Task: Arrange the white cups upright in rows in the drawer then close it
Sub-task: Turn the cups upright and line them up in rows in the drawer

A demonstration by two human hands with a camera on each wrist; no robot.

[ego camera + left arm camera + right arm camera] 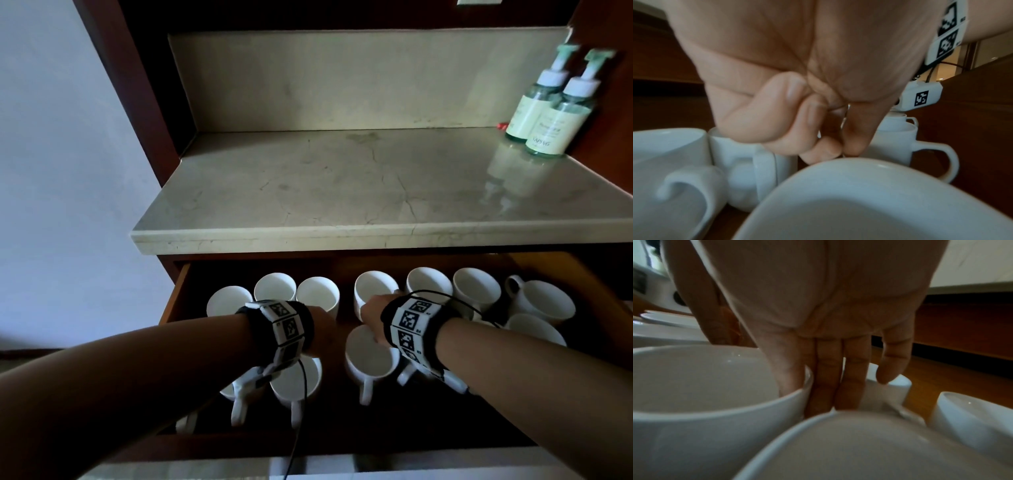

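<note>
The drawer stands pulled out under the marble surface, with white cups upright inside it, a row along the back and more toward the front (handles turned various ways). Both hands reach down among them. The left hand has its fingers curled into the palm, thumb tip meeting a fingertip just above the rim of a near cup; whether anything is pinched there I cannot tell. The right hand has straight fingers pointing down: one dips inside a cup at its rim, the others slip into the gap between neighbouring cups, touching their walls. Two pump bottles stand at the back right of the surface, close together
</note>
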